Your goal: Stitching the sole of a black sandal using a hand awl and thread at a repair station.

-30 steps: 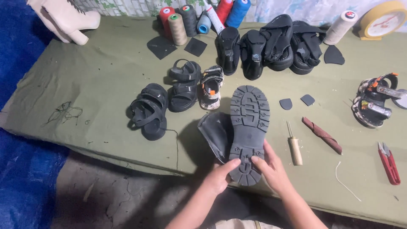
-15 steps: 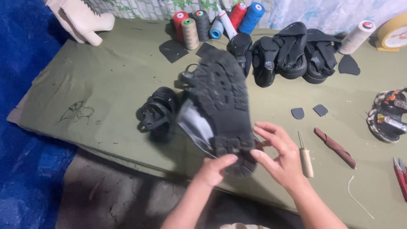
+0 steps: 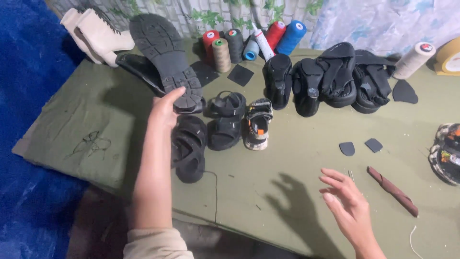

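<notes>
My left hand (image 3: pixel 167 108) grips a black boot (image 3: pixel 163 57) by its heel, sole turned up, holding it out over the far left of the green cloth-covered table (image 3: pixel 287 158). The boot's chunky lugged sole faces me and its upper hangs behind. My right hand (image 3: pixel 347 204) hovers with fingers spread above the table's near right, holding nothing. A brown strip-like tool (image 3: pixel 393 191) lies just right of that hand. Black sandals (image 3: pixel 211 127) lie below the boot.
Thread spools (image 3: pixel 254 38) stand along the back. A row of black heeled shoes (image 3: pixel 330 76) sits at the back right. A pair of cream boots (image 3: pixel 93 36) lies at the far left corner. Small dark heel pieces (image 3: pixel 359 146) lie near the right. Blue fabric (image 3: pixel 24 120) borders the left.
My left hand has carried the boot from the table's near middle up and to the far left. My right hand let go of it and now hovers free.
</notes>
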